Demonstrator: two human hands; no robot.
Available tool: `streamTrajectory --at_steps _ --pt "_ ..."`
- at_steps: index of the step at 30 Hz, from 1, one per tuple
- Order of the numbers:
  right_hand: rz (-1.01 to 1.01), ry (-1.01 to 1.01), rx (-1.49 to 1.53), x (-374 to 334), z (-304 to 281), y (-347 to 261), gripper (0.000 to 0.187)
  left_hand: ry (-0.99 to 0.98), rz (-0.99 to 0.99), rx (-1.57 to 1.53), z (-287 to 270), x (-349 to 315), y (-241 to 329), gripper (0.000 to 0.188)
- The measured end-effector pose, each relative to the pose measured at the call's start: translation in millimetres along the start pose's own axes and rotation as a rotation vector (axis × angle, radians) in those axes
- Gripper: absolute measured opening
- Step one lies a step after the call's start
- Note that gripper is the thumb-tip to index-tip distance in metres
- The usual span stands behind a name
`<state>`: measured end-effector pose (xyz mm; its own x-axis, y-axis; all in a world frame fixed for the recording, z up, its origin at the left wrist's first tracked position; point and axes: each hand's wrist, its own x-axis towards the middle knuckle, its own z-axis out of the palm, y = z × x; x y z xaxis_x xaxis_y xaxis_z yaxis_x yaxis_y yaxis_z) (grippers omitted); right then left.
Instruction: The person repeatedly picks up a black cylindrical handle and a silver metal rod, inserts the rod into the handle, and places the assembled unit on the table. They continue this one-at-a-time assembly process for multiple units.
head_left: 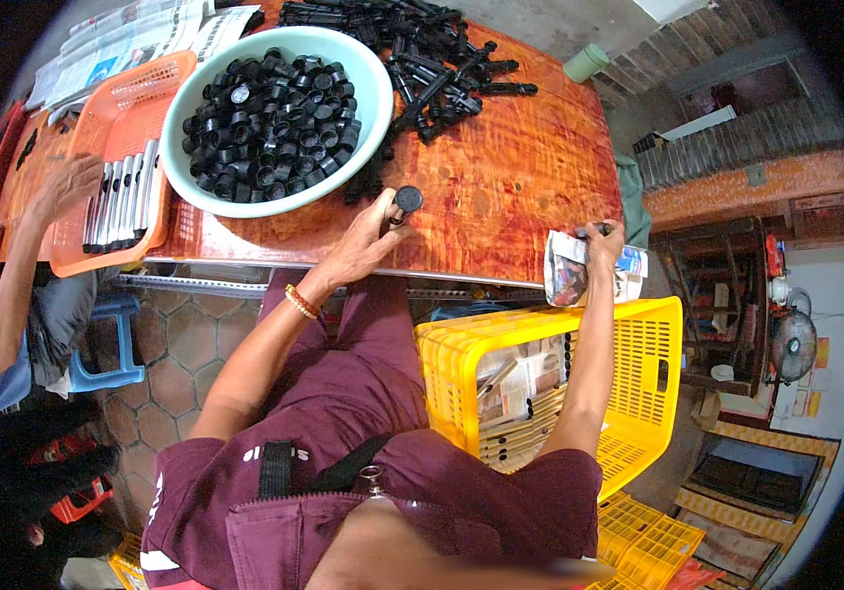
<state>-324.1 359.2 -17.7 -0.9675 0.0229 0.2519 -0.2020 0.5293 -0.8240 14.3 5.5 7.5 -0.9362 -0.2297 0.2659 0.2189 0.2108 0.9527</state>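
My left hand is closed around a black part with a round, flat end, held just above the near edge of the table. At the table's right corner, my right hand is closed in a pinch. A small dark thing shows at its fingertips, too little of it to name. Folded newspaper hangs over the corner beside and behind that hand. Left of my left hand stands a pale green basin heaped with black round caps. A pile of black tubular parts lies beyond it.
An orange basket holds silver-and-black tubes; a co-worker's hand is over it. Below my right arm stands a yellow crate with newspaper and rows of long pieces inside. A green cup is at the table's far edge.
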Motion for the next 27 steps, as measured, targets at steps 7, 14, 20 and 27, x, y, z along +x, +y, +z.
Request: streamTrajectory --at_steps 7,14,20,27 --pt "-0.113 -0.026 -0.321 -24.7 -7.9 -40.0 0.044 -0.021 -0.043 0.01 -2.1 4.9 -9.1 0.045" --pt "-0.361 0.202 -0.382 -90.6 -3.6 -162.9 0.043 0.116 -0.136 -0.52 -20.9 -18.1 0.0 0.033" --pt "-0.543 -0.094 -0.179 -179.1 21.0 -203.9 0.026 0.083 -0.177 -0.596 -38.2 -47.5 26.8 0.037" --pt "-0.607 -0.306 -0.147 -212.6 42.5 -198.6 0.012 0.176 -0.23 -0.488 -96.5 -86.1 80.1 0.032"
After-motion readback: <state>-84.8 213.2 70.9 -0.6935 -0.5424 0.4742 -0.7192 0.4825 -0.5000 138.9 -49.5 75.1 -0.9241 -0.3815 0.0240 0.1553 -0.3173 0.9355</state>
